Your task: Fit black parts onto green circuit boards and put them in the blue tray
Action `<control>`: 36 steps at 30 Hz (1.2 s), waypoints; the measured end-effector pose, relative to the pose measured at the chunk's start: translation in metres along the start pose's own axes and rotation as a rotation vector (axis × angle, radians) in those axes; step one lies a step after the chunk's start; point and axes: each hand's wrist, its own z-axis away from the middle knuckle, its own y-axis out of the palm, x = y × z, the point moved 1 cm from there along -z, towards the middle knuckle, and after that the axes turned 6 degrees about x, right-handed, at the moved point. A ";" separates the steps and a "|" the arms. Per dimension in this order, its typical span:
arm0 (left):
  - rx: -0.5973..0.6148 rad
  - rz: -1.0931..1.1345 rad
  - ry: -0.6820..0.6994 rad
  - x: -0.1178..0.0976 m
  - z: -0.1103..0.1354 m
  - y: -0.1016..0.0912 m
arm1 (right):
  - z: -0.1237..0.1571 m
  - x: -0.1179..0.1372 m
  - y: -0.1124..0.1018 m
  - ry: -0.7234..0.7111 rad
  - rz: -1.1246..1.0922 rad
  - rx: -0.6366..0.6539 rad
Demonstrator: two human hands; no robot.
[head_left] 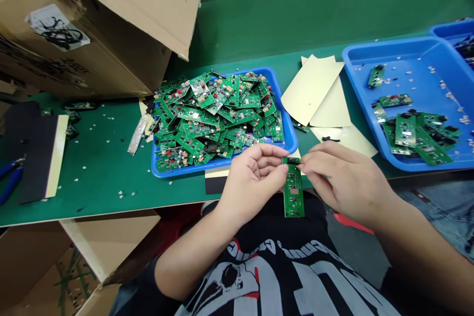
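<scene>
A green circuit board hangs lengthwise between my hands, just past the table's front edge. My left hand pinches its upper left side between thumb and fingers. At its upper right corner, the closed fingertips of my right hand meet the board beside a black part at its top end; whether they hold a small piece is hidden. Directly behind my left hand is a blue tray heaped with green circuit boards.
At right stands a second blue tray with several boards and small white bits. Yellowish sheets lie between the trays. At left are a cardboard box, a black sheet and blue-handled pliers. An open box sits below the table.
</scene>
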 end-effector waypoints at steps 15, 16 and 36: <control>-0.124 -0.205 0.250 0.010 0.003 0.001 | -0.002 0.003 -0.002 -0.018 0.066 -0.012; -0.122 -0.223 0.265 0.010 0.004 0.001 | -0.002 0.002 -0.003 0.007 0.048 -0.001; -0.039 -0.722 0.676 0.004 0.012 -0.020 | 0.009 -0.033 -0.044 0.193 -0.341 -0.183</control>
